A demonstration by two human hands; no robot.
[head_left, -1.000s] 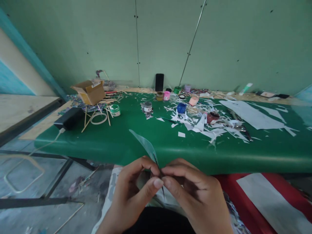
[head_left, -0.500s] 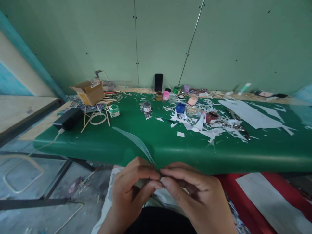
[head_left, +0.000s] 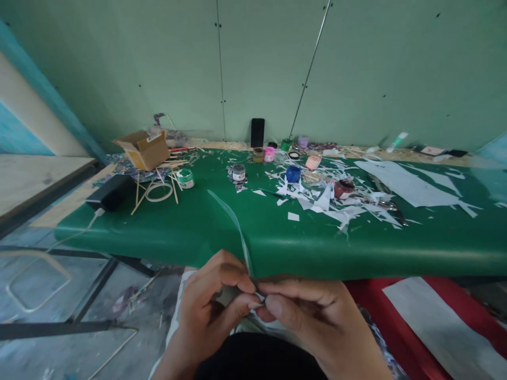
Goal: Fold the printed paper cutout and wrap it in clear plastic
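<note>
A thin, translucent pale strip [head_left: 236, 224] rises in a curve from between my fingers over the front edge of the green-covered table [head_left: 158, 243]. My left hand [head_left: 217, 311] is closed, thumb and forefinger pinching the lower end of the strip. Beside it, my right hand [head_left: 312, 316] is closed too, its thumb and forefinger pressed together at the same spot. The fingertips of both hands nearly meet. A small pale bit shows between them, too small to make out.
Paint jars, among them a blue jar [head_left: 293, 174], stand amid white paper scraps [head_left: 344, 215]. To the left are a cardboard box [head_left: 148, 153], a black box [head_left: 111, 193], thin sticks and a tape ring [head_left: 159, 192]. A phone [head_left: 257, 132] leans on the wall.
The strip has swung to the right and stands more upright. My right fingers have shifted slightly, and a small pale bit now shows between my hands.
</note>
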